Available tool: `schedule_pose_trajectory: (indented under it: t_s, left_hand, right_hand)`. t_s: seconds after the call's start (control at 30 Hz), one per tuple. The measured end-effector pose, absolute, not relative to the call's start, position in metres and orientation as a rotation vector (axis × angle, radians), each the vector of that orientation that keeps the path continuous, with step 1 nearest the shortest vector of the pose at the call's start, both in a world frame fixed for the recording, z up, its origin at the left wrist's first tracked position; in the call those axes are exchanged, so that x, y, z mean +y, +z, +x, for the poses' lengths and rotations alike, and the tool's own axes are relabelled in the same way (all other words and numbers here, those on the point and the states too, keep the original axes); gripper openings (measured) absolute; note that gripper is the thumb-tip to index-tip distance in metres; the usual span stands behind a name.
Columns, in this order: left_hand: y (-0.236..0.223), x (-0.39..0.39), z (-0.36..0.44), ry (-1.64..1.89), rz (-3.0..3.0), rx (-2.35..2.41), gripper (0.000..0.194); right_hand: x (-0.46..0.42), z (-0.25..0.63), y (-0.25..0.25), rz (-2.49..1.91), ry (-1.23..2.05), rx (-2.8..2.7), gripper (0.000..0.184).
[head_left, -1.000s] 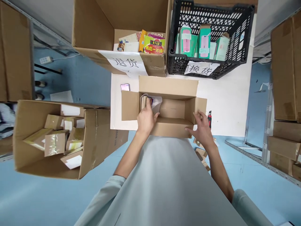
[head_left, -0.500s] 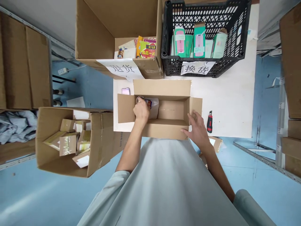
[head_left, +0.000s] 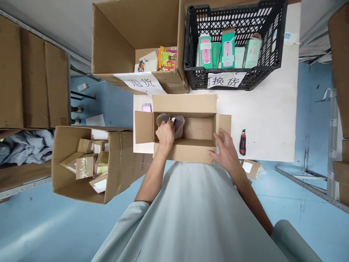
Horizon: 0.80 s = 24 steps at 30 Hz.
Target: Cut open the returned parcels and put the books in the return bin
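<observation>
An open cardboard box (head_left: 189, 153) stands on the white table in front of me, its flaps folded outward. Inside its left end lies a crumpled greyish-white sheet or bag (head_left: 179, 128). My left hand (head_left: 165, 134) reaches into that end, fingers closed on a small item with a pale edge, mostly hidden by the hand. At the right front corner, my right hand (head_left: 225, 150) grips the box, thumb on the front flap and fingers on the right flap.
A red-black utility knife (head_left: 242, 142) lies right of the box. Behind stand a carton (head_left: 114, 40) of colourful packets and a black crate (head_left: 234, 78) of green boxes, both with paper signs. A large carton (head_left: 116, 167) of small parcels sits at left.
My left hand has lifted slightly within the box's left end, and the sheet there has spread and shifted. The right hand keeps its place. The whole view has shifted slightly.
</observation>
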State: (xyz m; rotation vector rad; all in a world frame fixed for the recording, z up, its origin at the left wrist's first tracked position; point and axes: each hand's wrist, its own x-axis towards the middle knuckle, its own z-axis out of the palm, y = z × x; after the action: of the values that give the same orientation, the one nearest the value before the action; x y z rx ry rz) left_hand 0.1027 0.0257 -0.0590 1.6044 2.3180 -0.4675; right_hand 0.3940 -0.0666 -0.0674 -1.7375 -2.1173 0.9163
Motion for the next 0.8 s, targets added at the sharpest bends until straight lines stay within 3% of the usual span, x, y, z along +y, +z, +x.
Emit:
schedule_pose_trajectory:
  t_s: [0.17, 0.33, 0.43, 0.63, 0.8]
  left_hand:
    - [-0.065, 0.023, 0.106, -0.382, 1.502, 2.448, 0.046]
    - [-0.062, 0.03, 0.101, -0.486, 1.491, 2.374, 0.031]
    - [-0.049, 0.032, 0.093, -0.493, 1.526, 2.356, 0.032]
    - [0.015, 0.026, 0.069, -0.337, 1.711, 2.314, 0.028]
    - [0.087, 0.027, 0.049, 0.055, 1.965, 2.169, 0.025]
  right_hand:
    - [-0.064, 0.396, -0.064, -1.73, 0.915, -2.172, 0.076]
    - [-0.059, 0.396, -0.06, -1.74, 0.917, -2.22, 0.075]
    - [-0.056, 0.396, -0.058, -1.733, 0.902, -2.235, 0.075]
    - [-0.054, 0.4, -0.062, -1.683, 0.833, -2.276, 0.069]
    - [-0.043, 0.397, -0.048, -1.721, 0.812, -2.163, 0.063]
